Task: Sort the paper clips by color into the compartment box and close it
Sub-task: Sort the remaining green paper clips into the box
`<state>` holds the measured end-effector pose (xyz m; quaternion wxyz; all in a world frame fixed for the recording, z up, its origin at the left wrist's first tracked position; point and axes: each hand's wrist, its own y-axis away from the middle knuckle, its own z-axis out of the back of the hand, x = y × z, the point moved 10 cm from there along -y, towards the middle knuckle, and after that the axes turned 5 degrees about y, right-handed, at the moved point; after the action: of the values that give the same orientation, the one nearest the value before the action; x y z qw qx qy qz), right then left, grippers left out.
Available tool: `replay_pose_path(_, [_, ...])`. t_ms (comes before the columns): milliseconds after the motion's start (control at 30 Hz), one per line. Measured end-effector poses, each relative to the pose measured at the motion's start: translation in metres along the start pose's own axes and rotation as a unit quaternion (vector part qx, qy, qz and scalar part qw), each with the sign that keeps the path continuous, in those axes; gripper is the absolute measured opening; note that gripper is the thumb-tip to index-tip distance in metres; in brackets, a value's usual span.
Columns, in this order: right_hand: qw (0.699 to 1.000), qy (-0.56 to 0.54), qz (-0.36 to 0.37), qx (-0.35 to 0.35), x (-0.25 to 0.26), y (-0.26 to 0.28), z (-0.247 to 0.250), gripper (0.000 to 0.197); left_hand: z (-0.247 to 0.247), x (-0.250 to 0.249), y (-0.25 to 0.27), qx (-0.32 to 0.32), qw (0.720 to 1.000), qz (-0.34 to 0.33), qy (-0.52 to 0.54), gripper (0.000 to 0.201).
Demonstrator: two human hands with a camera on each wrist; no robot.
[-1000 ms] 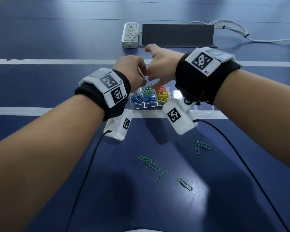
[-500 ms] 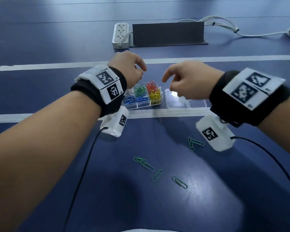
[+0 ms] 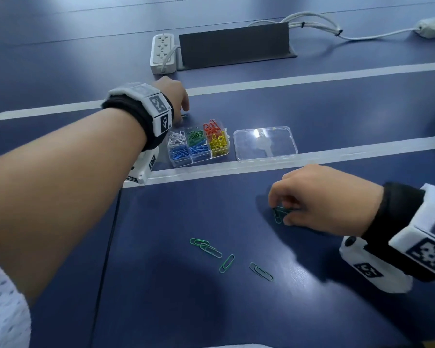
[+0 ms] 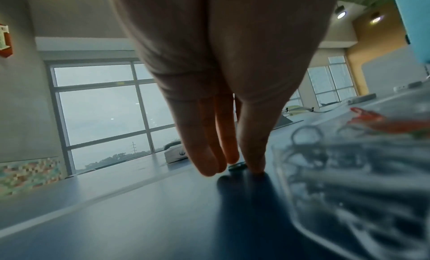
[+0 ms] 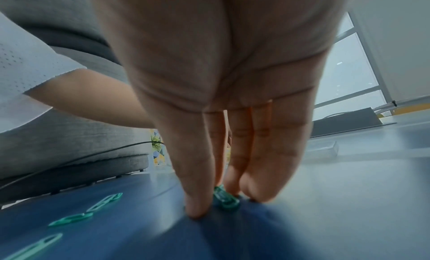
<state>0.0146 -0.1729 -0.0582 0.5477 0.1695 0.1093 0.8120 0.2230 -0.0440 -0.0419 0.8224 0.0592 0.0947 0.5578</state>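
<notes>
Our right hand (image 3: 322,199) has its fingers (image 5: 197,199) pinched on a pair of green paper clips (image 3: 278,214) lying on the blue worktop (image 3: 161,297), while our left hand (image 3: 172,96) pinches a small clip (image 4: 236,166) just behind the open compartment box (image 3: 199,143), whose clear lid (image 3: 265,143) lies beside it

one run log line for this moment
right hand: pinching green clips on table | left hand: fingertips at clip behind compartment box | lid: off
</notes>
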Motion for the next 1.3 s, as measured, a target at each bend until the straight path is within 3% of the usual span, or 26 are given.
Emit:
replay_pose_path(167, [0.999, -0.038, -0.016, -0.009, 0.0, 0.007, 0.001, 0.025, -0.002, 0.005, 0.001, -0.001, 1.0, 0.013, 0.018, 0.018])
replay_pose_path(300, [0.998, -0.049, -0.02, -0.028, 0.003, 0.007, 0.007, 0.032, 0.0, 0.009, 0.011, -0.022, 0.999, 0.014, 0.021, 0.015])
replay_pose_path(467, [0.994, -0.069, -0.051, -0.069, 0.002, 0.005, 0.012, 0.022, 0.014, 0.009, 0.032, -0.055, 0.994, 0.017, 0.09, 0.017])
replay_pose_path(600, [0.997, -0.03, -0.059, -0.051, 0.011, 0.005, 0.006, 0.012, 0.028, 0.0, 0.063, -0.065, 0.984, 0.005, 0.169, 0.021])
replay_pose_path(733, [0.998, 0.011, -0.038, -0.044, 0.026, 0.003, 0.005, 0.008, 0.019, -0.027, 0.102, -0.006, 0.973, -0.03, 0.229, 0.023])
replay_pose_path(900, [0.998, 0.025, -0.035, -0.035, 0.038, 0.003, 0.0, 0.017, -0.024, -0.057, 0.151, 0.12, 0.977, -0.109, 0.14, 0.014])
replay_pose_path(1033, [0.999, 0.043, -0.012, -0.018, 0.052, 0.006, -0.003, 0.025, -0.042, -0.08, 0.177, 0.134, 0.969, -0.187, 0.085, 0.039])
replay_pose_path(1167, [0.999, 0.034, 0.015, 0.01, 0.073, 0.015, -0.01, 0.022, -0.058, -0.091, 0.184, 0.135, 0.967, -0.209, 0.06, 0.044])
replay_pose_path(1300, [0.996, 0.062, 0.034, 0.047, 0.084, 0.023, -0.02, 0.022, -0.071, -0.096, 0.187, 0.147, 0.964, -0.219, 0.028, 0.036])
